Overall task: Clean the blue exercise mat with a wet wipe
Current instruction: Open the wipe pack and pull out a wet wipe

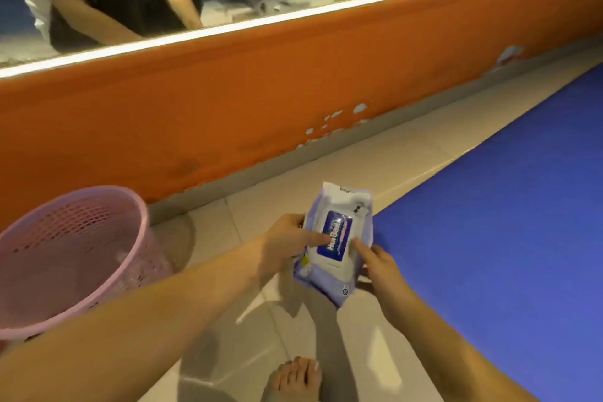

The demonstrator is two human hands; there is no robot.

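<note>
Head view: both hands hold a wet wipe pack (337, 258) above the tiled floor (359, 153), just beside the blue exercise mat (505, 222) lying flat on the right. The left hand (284, 243) curls its fingers (318, 238) round the pack's left side. The right hand (380, 263) pinches the right side near the lid. A pink mesh basket (71, 254) stands on the left.

left hand (287, 240): curled, gripping; thumb on top | right hand (381, 266): pinching

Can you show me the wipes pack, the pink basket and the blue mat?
wipes pack (339, 228), head view, on its blue lid label.
pink basket (81, 232), head view, on its inner mesh wall.
blue mat (505, 206), head view, on its bare middle.
</note>
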